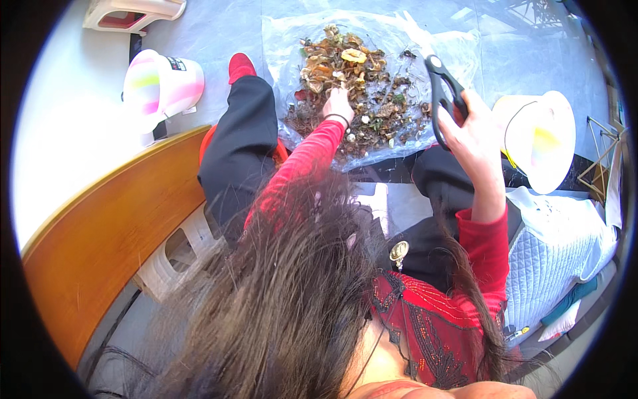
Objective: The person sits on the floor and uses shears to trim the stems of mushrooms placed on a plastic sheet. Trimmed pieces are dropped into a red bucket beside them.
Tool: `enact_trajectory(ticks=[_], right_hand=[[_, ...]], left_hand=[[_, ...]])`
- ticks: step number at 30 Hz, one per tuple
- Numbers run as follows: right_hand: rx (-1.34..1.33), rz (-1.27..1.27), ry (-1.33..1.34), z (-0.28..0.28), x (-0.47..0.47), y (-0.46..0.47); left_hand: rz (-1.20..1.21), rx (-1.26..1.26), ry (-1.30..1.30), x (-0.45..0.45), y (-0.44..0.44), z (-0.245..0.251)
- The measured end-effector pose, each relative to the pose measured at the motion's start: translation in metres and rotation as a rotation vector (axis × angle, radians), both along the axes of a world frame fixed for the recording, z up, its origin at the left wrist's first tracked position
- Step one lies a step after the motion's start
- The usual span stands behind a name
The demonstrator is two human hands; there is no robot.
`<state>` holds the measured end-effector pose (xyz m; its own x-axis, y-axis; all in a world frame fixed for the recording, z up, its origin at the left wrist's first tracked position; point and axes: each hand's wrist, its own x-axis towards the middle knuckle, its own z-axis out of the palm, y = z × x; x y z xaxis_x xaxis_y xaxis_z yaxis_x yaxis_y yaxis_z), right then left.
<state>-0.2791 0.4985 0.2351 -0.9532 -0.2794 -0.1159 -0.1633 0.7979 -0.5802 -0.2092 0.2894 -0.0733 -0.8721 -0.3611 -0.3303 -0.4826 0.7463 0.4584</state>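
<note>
A heap of mushrooms [319,65] mixed with leaves and debris lies on a clear plastic sheet [448,45] on the floor. My left hand [339,105] reaches down onto the middle of the heap; its fingertips are at a mushroom, and whether they grip anything cannot be told. A larger yellow mushroom [354,55] lies just beyond it. To the right of the heap, my right hand [473,124] is raised and holds black-handled scissors [438,85] by the handles. Their pale blades point away from me and look washed out by glare.
A white and pink bucket [192,82] stands on the left, a pale bucket [508,119] with a yellow handle on the right. A wooden panel [114,224] runs along the left side. A plastic stool [144,12] is at the upper left. Quilted fabric [553,244] lies at my right.
</note>
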Motion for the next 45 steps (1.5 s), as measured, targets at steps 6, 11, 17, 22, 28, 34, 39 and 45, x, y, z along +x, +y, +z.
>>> enact_trajectory(ticks=[6, 11, 17, 22, 28, 34, 39, 45], right_hand=[[-0.013, -0.124, -0.156, 0.012, -0.006, 0.005], [-0.081, -0.143, -0.165, 0.012, -0.007, 0.002], [-0.094, -0.158, -0.238, 0.010, -0.008, 0.005], [-0.023, -0.144, -0.260, 0.011, -0.009, 0.008], [-0.213, -0.207, -0.341, -0.007, -0.010, 0.012], [-0.612, -0.267, -0.742, -0.012, -0.003, 0.010], [-0.666, -0.196, -0.785, -0.006, 0.002, 0.000], [-0.680, -0.122, -0.781, -0.011, 0.009, -0.004]], left_hand=[[-0.374, -0.116, -0.161, -0.058, 0.021, -0.009], [-0.518, -0.160, -0.376, -0.085, 0.033, -0.023], [-0.581, -0.430, -0.390, -0.083, 0.037, -0.042], [-0.470, -0.437, -0.207, -0.084, 0.031, -0.029], [0.013, 0.731, -0.232, -0.094, 0.018, 0.006], [0.059, 1.133, -0.174, -0.092, -0.004, 0.093], [0.014, 1.167, -0.049, -0.072, -0.021, 0.180], [0.027, 1.093, 0.213, -0.035, -0.027, 0.220]])
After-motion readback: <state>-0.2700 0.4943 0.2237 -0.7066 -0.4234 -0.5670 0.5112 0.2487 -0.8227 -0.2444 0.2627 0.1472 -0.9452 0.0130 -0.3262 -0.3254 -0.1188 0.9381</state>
